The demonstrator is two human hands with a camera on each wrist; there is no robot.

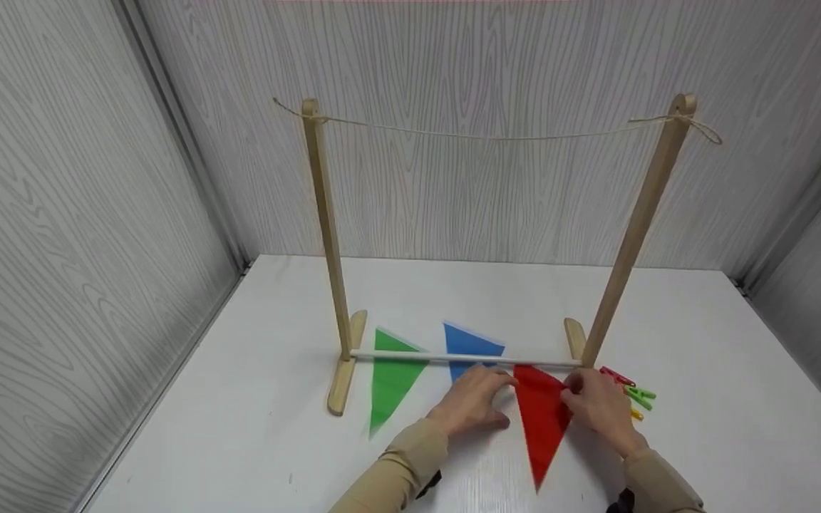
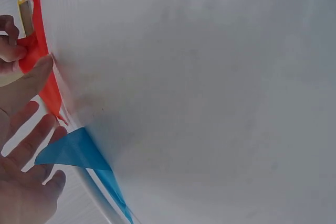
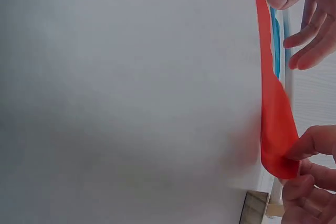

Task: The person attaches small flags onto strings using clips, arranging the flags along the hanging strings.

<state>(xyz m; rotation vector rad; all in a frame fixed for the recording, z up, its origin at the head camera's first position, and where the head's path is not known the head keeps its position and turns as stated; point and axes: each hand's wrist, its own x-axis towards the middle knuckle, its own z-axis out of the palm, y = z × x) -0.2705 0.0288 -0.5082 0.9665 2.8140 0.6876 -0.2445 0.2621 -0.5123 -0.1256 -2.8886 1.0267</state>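
Note:
A red triangular pennant [image 1: 540,417] lies point toward me, in front of the stand's white crossbar. My right hand [image 1: 601,407] pinches its upper right corner between thumb and fingers; in the right wrist view that end of the red pennant [image 3: 275,129] curls up off the table. My left hand [image 1: 476,400] is at the pennant's upper left corner, its fingers spread and loosely bent, as the left wrist view also shows. Partly behind the left hand is a blue pennant [image 1: 473,343], under the crossbar. A green pennant [image 1: 393,385] lies farther left, also crossing beneath the bar.
A wooden stand with a left post [image 1: 326,228], a right post [image 1: 638,228] and a white crossbar [image 1: 396,355] stands on the white table [image 1: 254,399]. A string [image 1: 453,135] is tied between the post tops. Several coloured clothespins [image 1: 640,393] lie beyond the right hand.

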